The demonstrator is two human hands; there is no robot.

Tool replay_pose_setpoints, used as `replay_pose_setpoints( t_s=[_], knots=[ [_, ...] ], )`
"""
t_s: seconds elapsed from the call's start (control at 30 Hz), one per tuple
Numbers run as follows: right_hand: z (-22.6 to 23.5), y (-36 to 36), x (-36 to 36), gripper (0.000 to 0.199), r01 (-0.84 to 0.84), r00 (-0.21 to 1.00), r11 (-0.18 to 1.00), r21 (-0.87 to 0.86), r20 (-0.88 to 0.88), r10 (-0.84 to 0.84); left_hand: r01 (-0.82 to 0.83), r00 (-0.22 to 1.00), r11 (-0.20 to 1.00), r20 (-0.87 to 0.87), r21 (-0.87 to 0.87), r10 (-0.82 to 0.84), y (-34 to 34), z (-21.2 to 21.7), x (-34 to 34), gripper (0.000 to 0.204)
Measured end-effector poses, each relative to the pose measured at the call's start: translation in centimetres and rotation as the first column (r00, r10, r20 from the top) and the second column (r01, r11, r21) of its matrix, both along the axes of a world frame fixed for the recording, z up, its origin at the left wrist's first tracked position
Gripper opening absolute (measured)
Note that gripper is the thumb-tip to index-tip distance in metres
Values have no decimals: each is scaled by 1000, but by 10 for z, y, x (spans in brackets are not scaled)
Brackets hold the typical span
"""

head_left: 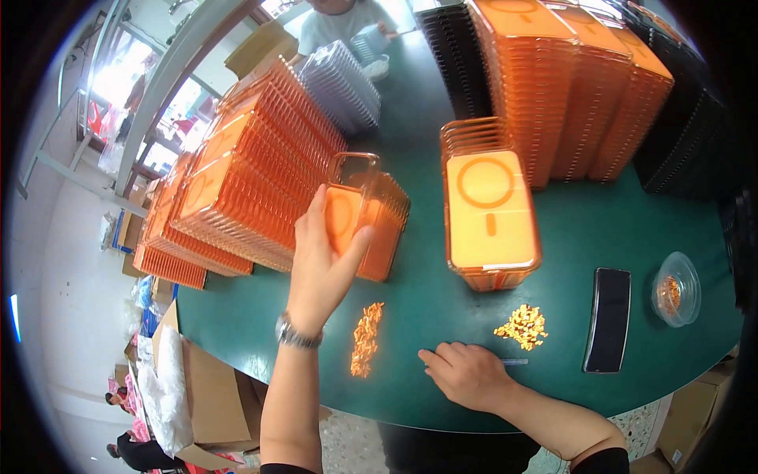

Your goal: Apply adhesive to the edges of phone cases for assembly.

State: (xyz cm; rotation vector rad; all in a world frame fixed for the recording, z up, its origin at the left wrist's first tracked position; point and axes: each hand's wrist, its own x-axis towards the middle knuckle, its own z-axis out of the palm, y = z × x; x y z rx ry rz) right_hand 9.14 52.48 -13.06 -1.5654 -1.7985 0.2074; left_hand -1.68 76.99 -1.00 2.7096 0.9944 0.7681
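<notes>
My left hand (pixel 320 265), with a metal-band watch at its wrist, has its thumb and fingers spread around an orange phone case (pixel 341 215) at the top of a short stack of such cases. My right hand (pixel 470 375) lies low on the table with its fingers curled. A thin bluish stick (pixel 515 362) sticks out beside its wrist; whether the fingers hold its other end is hidden. Ahead of that hand stands a stack of orange cases with a bright yellow-orange top case (pixel 488 209), marked with a ring and a short bar.
Small orange pieces lie in a strip (pixel 365 340) and a pile (pixel 523 327). A dark phone (pixel 608 320) and a clear bowl (pixel 677 291) are on the right. Tall stacks of orange cases (pixel 237 182) stand left, others (pixel 533 87) far right. A person (pixel 339 31) is across the table.
</notes>
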Motion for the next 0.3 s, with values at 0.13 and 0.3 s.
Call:
replay_pose_setpoints(
  t_s=[0.13,0.3],
  knots=[
    [-1,1,-2,31,-29,999,1000,-13,-14,28,-208,926,977,-329,-33,186,19,-11,15,91],
    [-4,1,2,32,-44,999,998,-50,-15,44,-264,885,960,-419,-95,201,16,-12,12,94]
  ],
)
